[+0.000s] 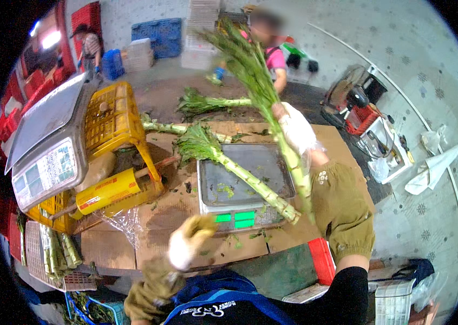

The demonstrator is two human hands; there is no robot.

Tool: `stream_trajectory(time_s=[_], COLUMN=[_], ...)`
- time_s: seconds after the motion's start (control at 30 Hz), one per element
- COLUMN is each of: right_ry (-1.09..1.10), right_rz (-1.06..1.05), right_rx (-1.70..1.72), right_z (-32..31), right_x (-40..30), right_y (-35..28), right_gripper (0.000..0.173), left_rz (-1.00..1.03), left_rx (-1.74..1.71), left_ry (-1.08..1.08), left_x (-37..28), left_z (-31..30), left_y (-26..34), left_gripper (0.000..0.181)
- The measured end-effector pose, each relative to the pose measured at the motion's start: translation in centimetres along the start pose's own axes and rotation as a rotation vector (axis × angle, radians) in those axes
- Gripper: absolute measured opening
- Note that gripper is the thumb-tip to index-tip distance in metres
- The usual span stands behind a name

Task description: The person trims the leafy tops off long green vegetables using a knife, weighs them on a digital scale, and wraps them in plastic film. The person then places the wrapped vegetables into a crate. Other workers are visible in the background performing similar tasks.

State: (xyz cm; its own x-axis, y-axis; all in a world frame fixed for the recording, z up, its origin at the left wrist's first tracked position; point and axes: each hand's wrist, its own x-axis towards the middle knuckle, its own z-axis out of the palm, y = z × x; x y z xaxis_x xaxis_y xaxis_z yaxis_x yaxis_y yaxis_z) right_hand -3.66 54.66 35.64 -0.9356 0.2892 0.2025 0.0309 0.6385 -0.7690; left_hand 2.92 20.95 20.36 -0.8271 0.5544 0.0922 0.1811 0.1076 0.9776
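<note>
My right hand, in a white glove, grips a long leafy stem of celtuce above the right side of a digital scale. That stem is held steeply, its leaves away from me, and is somewhat blurred. Another celtuce stem lies slantwise across the scale's plate, its cut end over the front edge. My left hand, in a white and yellow glove, hovers near the scale's front left corner with fingers curled; nothing shows in it. Two more stems lie behind the scale, one of them here.
At left a second scale stands by a yellow plastic crate with a roll of yellow film. Trimmed stems fill a basket below. A white tool tray is at right. A co-worker stands across the table.
</note>
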Motion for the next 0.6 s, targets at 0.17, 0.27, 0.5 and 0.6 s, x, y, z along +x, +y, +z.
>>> stream_trajectory(time_s=[0.17, 0.27, 0.5, 0.6], right_ry=[0.03, 0.243, 0.574, 0.727], right_rz=[-0.103, -0.169, -0.14, -0.068], right_rx=[0.841, 0.707, 0.818, 0.84], right_z=[5.2, 5.9, 8.9, 10.2], right_x=[-5.5, -6.8, -6.5, -7.0], right_y=[-3.0, -2.6, 0.8, 0.5], right_gripper=[0.067, 0.065, 0.05, 0.045], left_rz=[-0.069, -0.18, -0.239, -0.307], left_rx=[-0.009, -0.634, -0.726, -0.788], left_ry=[-0.096, -0.029, -0.212, -0.349], left_x=[4.2, 3.8, 1.3, 0.2], left_z=[10.5, 12.0, 8.6, 7.3], left_y=[4.6, 3.1, 3.1, 4.7], left_gripper=[0.061, 0.031, 0.02, 0.02])
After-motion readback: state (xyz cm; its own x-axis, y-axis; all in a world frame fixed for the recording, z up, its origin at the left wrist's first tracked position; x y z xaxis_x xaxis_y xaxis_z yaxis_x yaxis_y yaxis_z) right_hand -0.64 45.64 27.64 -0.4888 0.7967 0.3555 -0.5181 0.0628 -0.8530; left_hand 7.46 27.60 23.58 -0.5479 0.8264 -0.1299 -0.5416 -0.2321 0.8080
